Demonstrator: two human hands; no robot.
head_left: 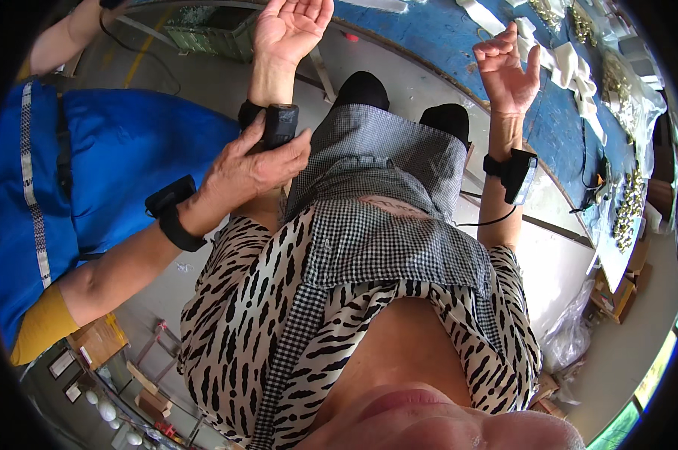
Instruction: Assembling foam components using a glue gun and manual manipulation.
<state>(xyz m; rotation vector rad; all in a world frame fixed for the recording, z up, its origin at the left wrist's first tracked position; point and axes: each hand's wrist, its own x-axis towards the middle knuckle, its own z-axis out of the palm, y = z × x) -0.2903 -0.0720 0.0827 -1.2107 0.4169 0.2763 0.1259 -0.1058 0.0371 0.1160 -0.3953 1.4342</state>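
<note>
My left hand (291, 30) is held out in front of me, palm up, fingers spread, holding nothing. A black wrist device (277, 124) is strapped on my left forearm. A co-worker in a blue top reaches in from the left, and their hand (252, 166) grips that device. The co-worker wears a similar black wrist device (171, 204). My right hand (506, 71) is raised near the blue table (444, 37), fingers loosely curled, with nothing in it. Another black wrist device (516, 174) sits on my right forearm, with a thin cable hanging from it.
White strips (571, 67) and clear bags of small brass-coloured parts (630, 206) lie on the blue table at the upper right. A green crate (211, 30) stands on the floor ahead. Cardboard boxes (616, 296) and a plastic bag (571, 334) sit at the lower right.
</note>
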